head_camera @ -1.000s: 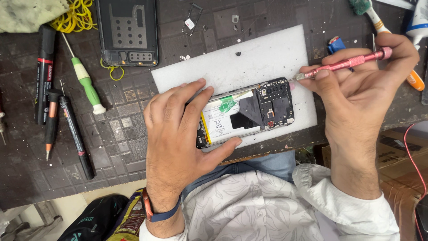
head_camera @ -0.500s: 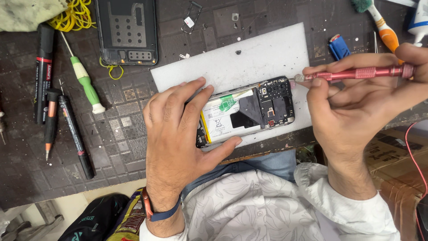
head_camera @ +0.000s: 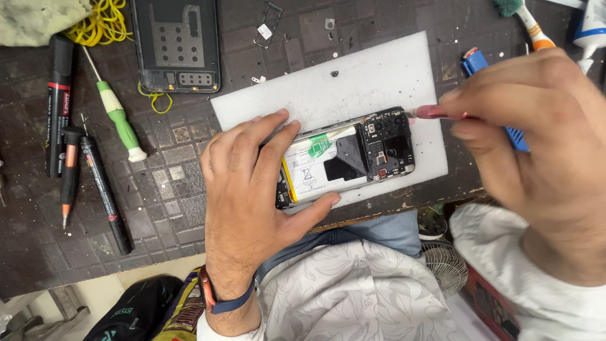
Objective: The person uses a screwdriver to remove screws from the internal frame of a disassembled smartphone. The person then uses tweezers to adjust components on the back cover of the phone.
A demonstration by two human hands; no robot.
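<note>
Left hand: the left hand lies flat over the lower end of the opened phone, fingers spread wide and the thumb hooked under its near edge, pressing it down.
Right hand: the right hand, at the right of the frame, is closed in a narrow pinch around a pink screwdriver; the tip points at the top edge of the phone, beside the black circuit board.
Phone: it lies in the centre of the frame on a white pad, back cover off, with battery and board exposed.
Around: the removed back cover is at the upper left, a green-handled screwdriver and dark pens at the left, yellow rubber bands at the top left.
Doing it well: it seems best to keep the tip straight in the screw, press lightly, and hold the phone steady so the tool does not slip onto the board.
</note>
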